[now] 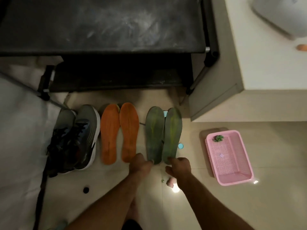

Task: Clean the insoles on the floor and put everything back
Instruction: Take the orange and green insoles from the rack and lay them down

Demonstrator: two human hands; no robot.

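Green insoles point(163, 135) lie side by side on the floor point(274, 205), and my left hand point(140, 165) and right hand point(180, 166) each pinch one heel end with curled fingers. If I lift both together, one can slip out or knock the small blue cap point(180, 145) beside them.

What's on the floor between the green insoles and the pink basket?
A small round teal cap lies beside the green insoles; the remaining floor up to the pink basket is bare in the head view.
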